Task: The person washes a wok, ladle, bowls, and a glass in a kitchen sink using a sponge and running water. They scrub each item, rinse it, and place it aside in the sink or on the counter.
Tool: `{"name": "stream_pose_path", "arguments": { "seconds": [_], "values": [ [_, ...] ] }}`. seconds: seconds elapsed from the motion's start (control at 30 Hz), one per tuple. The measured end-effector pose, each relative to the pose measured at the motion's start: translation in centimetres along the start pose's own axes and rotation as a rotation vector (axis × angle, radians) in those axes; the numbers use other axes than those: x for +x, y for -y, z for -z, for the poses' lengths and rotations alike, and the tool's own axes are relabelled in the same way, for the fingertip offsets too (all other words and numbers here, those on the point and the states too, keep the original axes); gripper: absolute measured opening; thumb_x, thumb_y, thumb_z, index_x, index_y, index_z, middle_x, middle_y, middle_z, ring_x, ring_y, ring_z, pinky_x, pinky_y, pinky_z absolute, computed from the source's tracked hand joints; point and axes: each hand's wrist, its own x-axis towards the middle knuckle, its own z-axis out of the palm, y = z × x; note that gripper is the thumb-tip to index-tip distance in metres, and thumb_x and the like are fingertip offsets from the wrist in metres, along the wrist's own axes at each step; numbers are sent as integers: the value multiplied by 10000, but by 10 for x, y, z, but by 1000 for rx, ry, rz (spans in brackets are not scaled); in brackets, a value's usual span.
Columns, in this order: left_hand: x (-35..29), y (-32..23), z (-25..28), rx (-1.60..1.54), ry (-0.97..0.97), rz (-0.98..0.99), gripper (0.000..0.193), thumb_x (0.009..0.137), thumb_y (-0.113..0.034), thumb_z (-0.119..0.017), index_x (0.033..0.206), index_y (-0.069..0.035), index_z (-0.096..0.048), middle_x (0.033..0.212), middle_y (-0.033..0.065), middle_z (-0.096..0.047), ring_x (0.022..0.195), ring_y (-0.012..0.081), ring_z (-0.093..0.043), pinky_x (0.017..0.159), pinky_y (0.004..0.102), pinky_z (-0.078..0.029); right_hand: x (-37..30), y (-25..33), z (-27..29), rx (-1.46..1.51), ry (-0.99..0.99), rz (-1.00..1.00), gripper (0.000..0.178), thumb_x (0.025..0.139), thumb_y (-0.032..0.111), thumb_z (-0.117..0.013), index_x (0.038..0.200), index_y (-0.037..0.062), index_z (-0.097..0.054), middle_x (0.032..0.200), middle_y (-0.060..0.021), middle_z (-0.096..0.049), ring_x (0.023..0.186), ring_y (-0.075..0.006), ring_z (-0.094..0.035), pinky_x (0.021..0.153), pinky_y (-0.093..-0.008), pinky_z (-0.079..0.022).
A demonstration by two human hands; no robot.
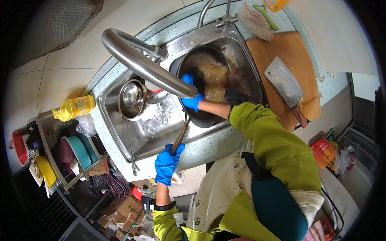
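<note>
A black wok (pixel 209 68) full of foamy brownish water sits in the steel sink (pixel 136 140). My left hand (pixel 168 160), in a blue glove, grips the wok's long wooden handle (pixel 181 134) at the sink's front edge. My right hand (pixel 191 93), also gloved in blue, reaches inside the wok against its left wall, fingers curled; the curved faucet spout (pixel 144 64) partly hides it, so I cannot tell whether it holds anything.
A steel bowl (pixel 130 96) and clear glasses (pixel 159 118) lie in the sink's left part. A cleaver (pixel 286 86) rests on a wooden cutting board (pixel 293 52) at right. A yellow detergent bottle (pixel 74 107) lies at left, above a dish rack (pixel 68 160).
</note>
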Motion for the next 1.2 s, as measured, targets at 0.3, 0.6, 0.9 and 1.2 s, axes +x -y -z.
{"name": "stream_pose_path", "arguments": {
  "seconds": [0.3,0.6,0.9,1.2],
  "values": [
    [22,19,7,-1285,709,428,256,805,-26,-520,1061,-6,-520,961,80,-616,631,154,-597,451,224,-424,-12,-122,138,-1275,376,257,318,813,241,-494,1078,86,-575,1118,-145,-576,1046,-290,-542,920,-398,-408],
    [59,-32,24,-1058,976,235,206,860,-215,-565,975,-45,-577,579,-41,-440,427,54,-358,390,183,-272,14,-105,188,-741,-210,-351,412,856,317,-459,1194,83,-487,1136,-185,-547,958,-343,-576,792,-452,-478],
    [4,-85,56,-1064,811,308,105,782,-71,-623,835,-24,-546,525,-21,-445,371,61,-380,346,196,-295,-27,-110,173,-1102,763,-559,401,676,198,-654,1063,106,-605,1146,-111,-556,999,-272,-571,834,-413,-471],
    [-81,-93,74,-950,569,444,140,741,13,-589,869,10,-533,679,74,-570,459,120,-510,362,228,-393,-31,-101,190,-1283,730,-259,364,621,202,-687,972,111,-654,1075,-109,-603,918,-275,-610,750,-444,-508]
  ]
}}
